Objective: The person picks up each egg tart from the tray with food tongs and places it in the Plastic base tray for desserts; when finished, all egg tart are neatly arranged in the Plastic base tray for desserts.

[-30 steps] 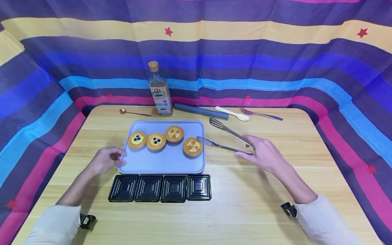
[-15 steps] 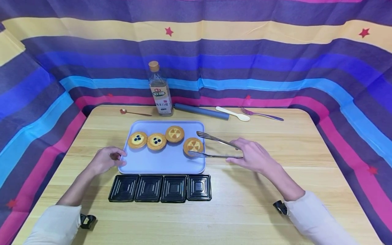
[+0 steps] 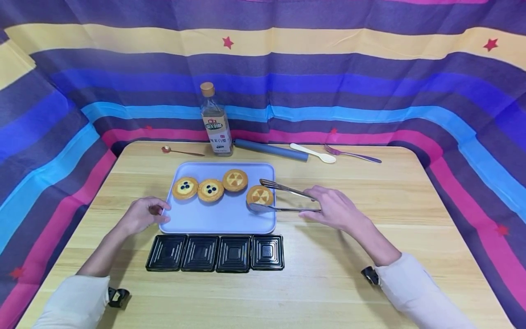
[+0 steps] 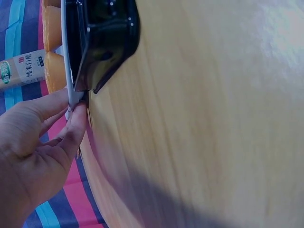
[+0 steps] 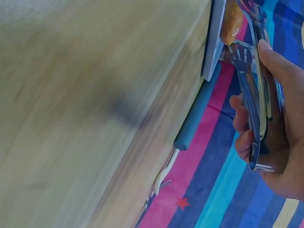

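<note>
My right hand (image 3: 334,206) grips metal tongs (image 3: 293,188), whose slotted ends are spread around the rightmost egg tart (image 3: 260,194). That tart carries a wheel-like pattern of wedges and sits at the right end of the lavender tray (image 3: 218,219). Left of it on the tray are another patterned tart (image 3: 235,180) and two tarts (image 3: 185,188) topped with dark berries. In the left wrist view, the thumb and fingers of my left hand (image 4: 40,147) pinch the tray's rim (image 4: 71,92). The right wrist view shows my fingers wrapped about the tongs (image 5: 259,95).
Several black square plastic containers (image 3: 233,253) stand in a row along the tray's near side. Behind the tray are a vinegar bottle (image 3: 217,125), a blue-grey rod (image 3: 271,150), a cream spoon (image 3: 313,153), a purple fork (image 3: 352,154) and a thin small spoon (image 3: 182,151).
My right hand has moved left with the tongs, bringing their ends from beside the tray to around the rightmost tart. My left hand has stayed at the tray's edge.
</note>
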Tool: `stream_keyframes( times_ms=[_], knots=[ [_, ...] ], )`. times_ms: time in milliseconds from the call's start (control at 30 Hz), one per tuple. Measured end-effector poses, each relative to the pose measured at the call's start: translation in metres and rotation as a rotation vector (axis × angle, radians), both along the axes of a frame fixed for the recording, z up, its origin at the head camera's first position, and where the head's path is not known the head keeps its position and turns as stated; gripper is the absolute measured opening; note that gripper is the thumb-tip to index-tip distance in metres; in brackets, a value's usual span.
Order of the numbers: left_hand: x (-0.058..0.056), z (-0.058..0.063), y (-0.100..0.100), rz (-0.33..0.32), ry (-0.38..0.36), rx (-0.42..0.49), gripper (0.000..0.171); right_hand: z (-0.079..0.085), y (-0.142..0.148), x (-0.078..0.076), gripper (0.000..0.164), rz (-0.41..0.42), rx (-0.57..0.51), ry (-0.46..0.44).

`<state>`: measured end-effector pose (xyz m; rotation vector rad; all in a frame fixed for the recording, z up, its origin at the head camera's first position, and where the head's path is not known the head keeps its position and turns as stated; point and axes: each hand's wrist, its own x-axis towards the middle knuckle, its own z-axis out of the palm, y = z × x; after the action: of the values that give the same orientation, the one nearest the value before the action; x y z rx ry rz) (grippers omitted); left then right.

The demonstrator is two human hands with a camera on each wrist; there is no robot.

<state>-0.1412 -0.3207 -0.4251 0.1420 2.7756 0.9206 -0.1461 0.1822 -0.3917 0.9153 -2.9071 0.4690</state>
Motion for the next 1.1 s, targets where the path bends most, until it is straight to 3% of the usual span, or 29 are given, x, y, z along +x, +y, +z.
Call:
stream_keyframes(
  times_ms=[767, 1100],
  knots=[
    [-0.001, -0.001, 0.000, -0.002, 0.008, -0.001, 0.029, -0.002, 0.001, 0.001, 0.056, 0.005, 0.003, 0.060],
    [-0.001, -0.001, 0.000, 0.004, 0.000, -0.003, 0.030, 0.004, 0.007, 0.013, 0.055, -0.008, -0.004, 0.075]
  ],
)
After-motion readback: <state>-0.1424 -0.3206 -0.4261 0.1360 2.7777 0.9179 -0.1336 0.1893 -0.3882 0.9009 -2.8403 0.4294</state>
